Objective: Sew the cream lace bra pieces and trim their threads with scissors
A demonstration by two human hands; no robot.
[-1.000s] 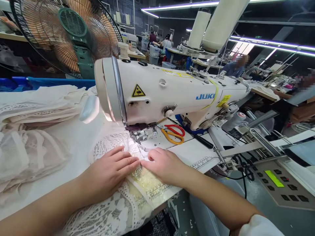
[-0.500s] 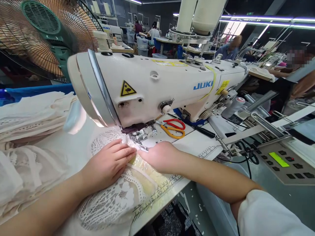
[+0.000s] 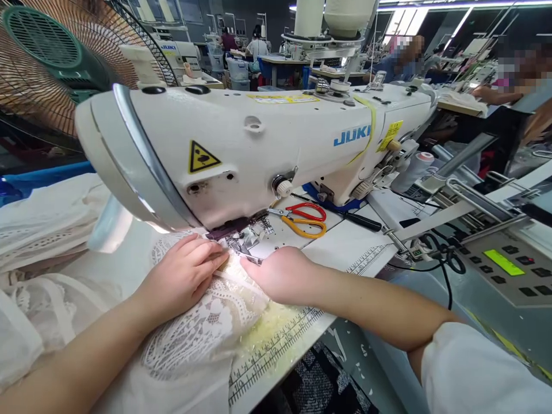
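Containers: blue bin [image 3: 43, 175], left edge of frame, behind the fabric pile [image 3: 47, 218]; only its rim shows, contents hidden; pale crates [image 3: 238, 72] far back at upper centre, contents too small to tell.

Lace [image 3: 202, 333] lies at lower centre, spread on the tabletop [image 3: 345, 253], draped off the near edge; its far end runs under the presser foot [image 3: 241, 244] of the sewing machine [image 3: 259, 144]; printed ruler [image 3: 276, 345] on the tabletop edge, partly under the lace.

Left hand [image 3: 183, 276]: forearm enters from lower left; palm down, flat on the lace, not gripping; fingers [image 3: 211, 256] straight and together, tips just left of the presser foot.

Right hand [image 3: 282, 273]: forearm enters from lower right, white sleeve at the corner; palm down, resting on the lace edge and tabletop; fingers tucked forward toward the presser foot, tips just beside it; cannot tell whether they pinch the lace or only press it.

The two hands sit either side of the seam line, near each other but apart.

Around: scissors [image 3: 302, 221] with red and yellow handles on the machine bed, behind the right hand, apart from it; screwdriver [image 3: 353, 217] just right of them; control panel [image 3: 504, 267] at right with a lit green screen; fan [image 3: 38, 63] upper left; thread cones [image 3: 308, 17] top centre; other people at machines far back.
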